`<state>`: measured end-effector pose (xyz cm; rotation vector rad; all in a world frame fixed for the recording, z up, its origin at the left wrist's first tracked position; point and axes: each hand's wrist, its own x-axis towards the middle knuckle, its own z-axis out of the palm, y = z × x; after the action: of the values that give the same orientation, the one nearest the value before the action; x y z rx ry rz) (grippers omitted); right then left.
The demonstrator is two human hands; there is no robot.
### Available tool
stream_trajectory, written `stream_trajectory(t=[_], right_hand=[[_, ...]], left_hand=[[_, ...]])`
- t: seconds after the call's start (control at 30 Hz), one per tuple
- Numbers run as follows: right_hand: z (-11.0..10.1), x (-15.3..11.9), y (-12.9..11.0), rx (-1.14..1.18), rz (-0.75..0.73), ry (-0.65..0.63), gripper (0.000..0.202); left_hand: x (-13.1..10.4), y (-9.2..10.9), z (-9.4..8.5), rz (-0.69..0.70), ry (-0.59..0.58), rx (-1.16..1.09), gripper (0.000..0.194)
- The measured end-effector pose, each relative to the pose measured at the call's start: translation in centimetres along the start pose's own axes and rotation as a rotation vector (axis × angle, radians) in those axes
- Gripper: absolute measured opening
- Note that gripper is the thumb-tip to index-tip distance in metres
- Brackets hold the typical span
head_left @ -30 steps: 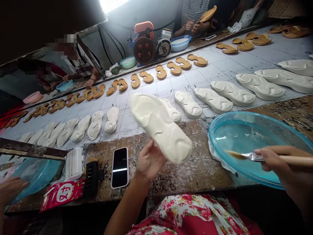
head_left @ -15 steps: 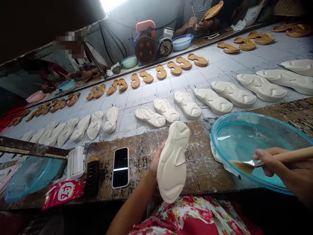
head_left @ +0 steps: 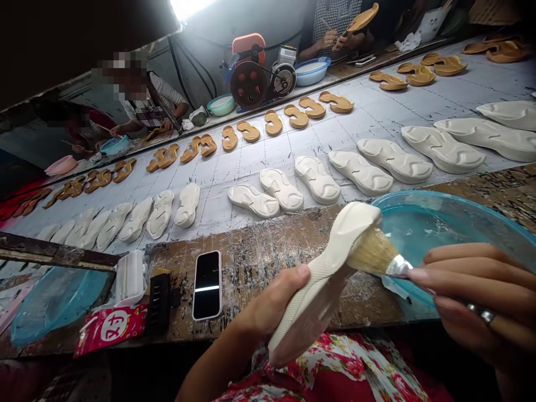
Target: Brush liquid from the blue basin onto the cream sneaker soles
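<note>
My left hand (head_left: 274,298) grips a white shoe sole (head_left: 312,296) around its middle, tilted so that its ribbed side edge faces me. In my right hand (head_left: 473,296) is a paintbrush (head_left: 377,251), held near its metal collar. Its pale bristles press against the upper end of the sole. Behind the brush stands a blue basin (head_left: 473,206) of bluish liquid, partly hidden by the sole and my right hand. A row of white soles (head_left: 318,178) lies on the belt beyond.
Tan soles (head_left: 274,123) line the far side of the white belt (head_left: 234,167). On the near ledge lie a phone (head_left: 207,285), a black hair clip (head_left: 159,304) and a red packet (head_left: 111,329). A motor (head_left: 285,75) stands opposite. Co-workers (head_left: 154,103) sit across the belt.
My left hand has turned the sole onto its edge and tilted it right. The brush has moved from the basin's rim to the sole. Soles on the belt have shifted slightly left.
</note>
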<state>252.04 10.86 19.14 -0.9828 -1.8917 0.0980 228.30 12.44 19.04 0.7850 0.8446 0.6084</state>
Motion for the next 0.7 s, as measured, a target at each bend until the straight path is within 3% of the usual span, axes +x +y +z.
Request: stream_trajectory(t=[0.1, 0.2, 0.3, 0.43, 0.53, 0.63, 0.7], right_hand=[[0.3, 0.2, -0.8, 0.095, -0.159, -0.101, 0.03], [0.7, 0.2, -1.2, 0.116, -0.206, -0.154, 0.028], [0.9, 0.0, -1.7, 0.121, -0.17, -0.2, 0.026], [0.9, 0.2, -2.7, 0.096, -0.209, -0.203, 0.022], [1.0, 0.2, -3.3, 0.091, -0.225, -0.255, 0.019], [1.3, -0.9, -3.5, 0.082, -0.174, -0.241, 0.017], [1.4, -2.1, -3.5, 0.061, -0.139, -0.214, 0.02]], left_hand=[[0.1, -0.1, 0.4, -0.009, -0.016, -0.051, 0.032], [0.1, -0.1, 1.0, 0.011, -0.027, -0.015, 0.036], [0.0, 0.2, 1.4, 0.064, 0.032, 0.126, 0.044], [-0.4, 1.0, 1.7, 0.317, 0.071, 0.471, 0.045], [-0.8, 1.6, 1.9, 0.38, 0.097, 0.713, 0.043], [-0.8, 1.8, 1.9, 0.384, 0.095, 0.774, 0.042], [-0.5, 1.7, 1.8, 0.391, 0.105, 0.688, 0.042]])
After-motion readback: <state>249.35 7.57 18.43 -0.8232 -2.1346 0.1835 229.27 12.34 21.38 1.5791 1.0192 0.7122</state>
